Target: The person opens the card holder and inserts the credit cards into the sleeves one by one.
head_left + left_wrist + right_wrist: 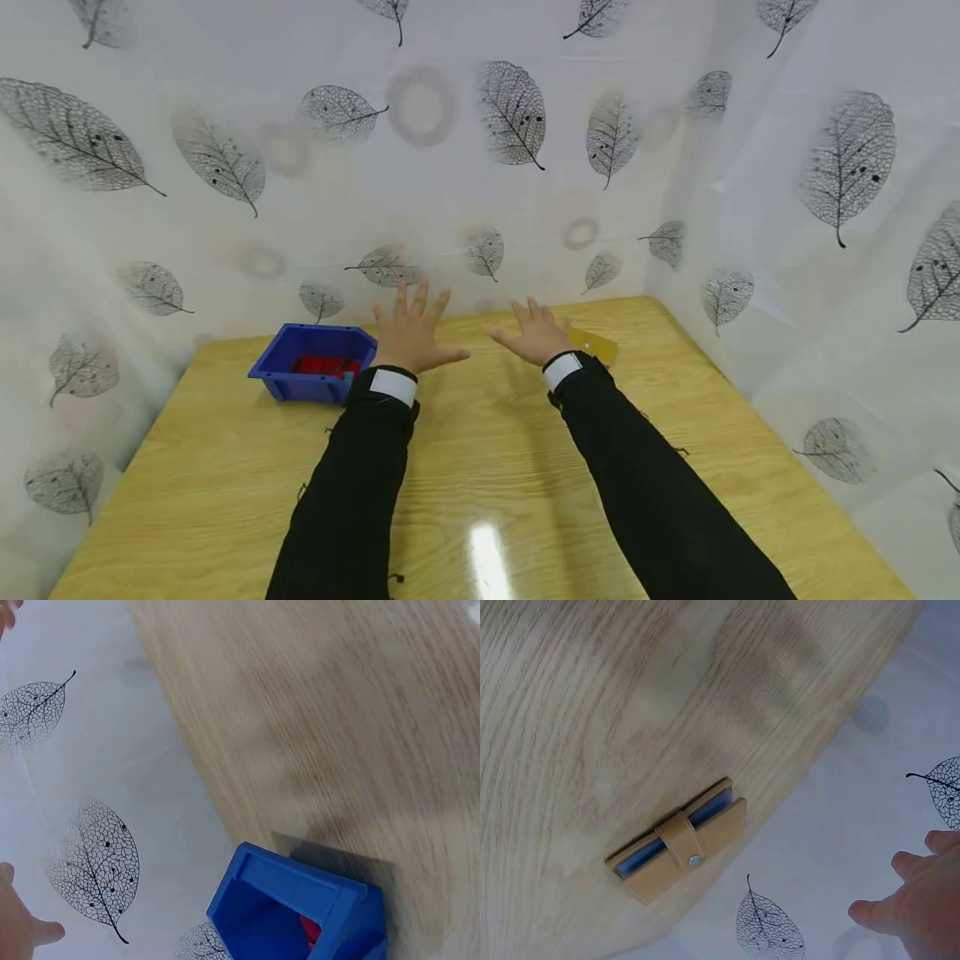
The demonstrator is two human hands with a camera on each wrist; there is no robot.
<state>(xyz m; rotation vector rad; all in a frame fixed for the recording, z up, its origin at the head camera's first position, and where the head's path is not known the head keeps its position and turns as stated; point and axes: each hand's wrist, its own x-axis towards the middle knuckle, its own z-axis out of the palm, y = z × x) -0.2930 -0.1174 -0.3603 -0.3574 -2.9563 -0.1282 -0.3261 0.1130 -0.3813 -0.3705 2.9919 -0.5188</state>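
Note:
Both hands are stretched forward over the far part of the table, fingers spread and nothing held. My left hand (412,337) is just right of a blue plastic bin (273,367), which has red items (324,367) inside. My right hand (538,335) is beside a tan wallet (596,345), partly covering it in the head view. In the right wrist view the wallet (682,844) lies on the table, its strap fastened by a metal snap and a blue strip showing between its sides. The left wrist view catches the bin (289,900) near the table edge.
The wooden table (480,467) stands against a pale curtain (465,192) printed with dark leaf shapes, which hangs along its back and both sides. A bright reflection lies on the near tabletop.

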